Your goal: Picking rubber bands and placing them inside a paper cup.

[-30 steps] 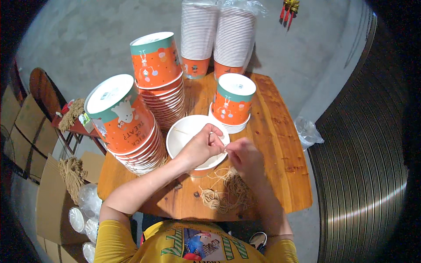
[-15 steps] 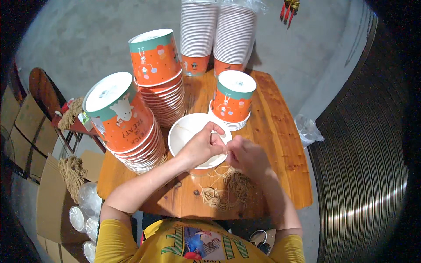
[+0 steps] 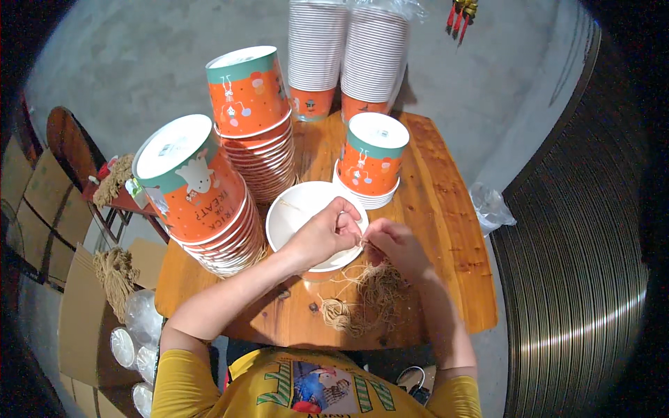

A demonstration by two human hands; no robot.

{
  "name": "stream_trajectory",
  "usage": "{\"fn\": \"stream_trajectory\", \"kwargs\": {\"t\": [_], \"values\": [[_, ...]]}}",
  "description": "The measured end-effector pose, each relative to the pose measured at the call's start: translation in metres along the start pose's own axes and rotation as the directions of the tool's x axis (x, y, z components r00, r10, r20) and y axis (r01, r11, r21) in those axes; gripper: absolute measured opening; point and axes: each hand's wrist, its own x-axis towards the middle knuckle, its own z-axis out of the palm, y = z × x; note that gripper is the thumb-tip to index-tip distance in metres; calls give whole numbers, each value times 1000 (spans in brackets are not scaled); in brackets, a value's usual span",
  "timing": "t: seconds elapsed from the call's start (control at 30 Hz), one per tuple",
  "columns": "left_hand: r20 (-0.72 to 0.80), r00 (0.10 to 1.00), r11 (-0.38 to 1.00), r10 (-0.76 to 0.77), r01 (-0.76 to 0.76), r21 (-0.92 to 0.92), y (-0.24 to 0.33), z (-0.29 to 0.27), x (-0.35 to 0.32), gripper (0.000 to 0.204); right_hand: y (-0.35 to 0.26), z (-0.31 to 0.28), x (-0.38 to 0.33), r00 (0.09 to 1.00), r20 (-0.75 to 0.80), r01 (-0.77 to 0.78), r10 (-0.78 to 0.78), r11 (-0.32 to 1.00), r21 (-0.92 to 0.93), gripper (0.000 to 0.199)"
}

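Note:
An orange paper bucket with a white inside (image 3: 291,221) stands mouth up near the middle of the wooden table. Over its right side my left hand (image 3: 327,233) is closed, thumb and fingertips pinching a tan string at the rim. Just beyond the right edge of the bucket, my right hand (image 3: 396,245) pinches the same thin string, its fingertips almost meeting the left ones. Another bit of string (image 3: 289,204) lies along the bucket's inner left wall. Below the right hand sits a tangled pile of tan strings (image 3: 362,299). The fingers partly cover the pinched string.
Upside-down bucket stacks stand at the left (image 3: 202,188), at the back left (image 3: 251,104) and at the right (image 3: 375,157). Tall nested stacks (image 3: 317,52) in plastic rise at the back. A cardboard box (image 3: 83,320) with wrapped buckets is at lower left; corrugated sheeting (image 3: 578,279) lies right.
My right hand has shifted slightly right and turned, its fingers now bent in a pinch beside the left fingertips. My left hand stays nearly in place at the bucket's rim.

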Motion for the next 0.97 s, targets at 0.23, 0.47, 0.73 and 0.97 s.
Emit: {"fn": "stream_trajectory", "kwargs": {"t": [0.23,0.47,0.73,0.97], "values": [[12,1000,1000,6,-6,-19,-3,-2,2,31,8,10,-6,973,-80,191,-216,951,-245,5],[51,994,984,93,-100,146,4,6,-4,30,24,9,-2,949,-82,295,-305,949,-111,5],[-37,996,890,78,-52,454,6,4,-8,14,24,12,-4,966,-128,231,-225,973,29,8],[-70,963,749,259,-155,644,3,4,-10,11,32,11,-3,946,-118,290,-301,952,-101,8]]}}
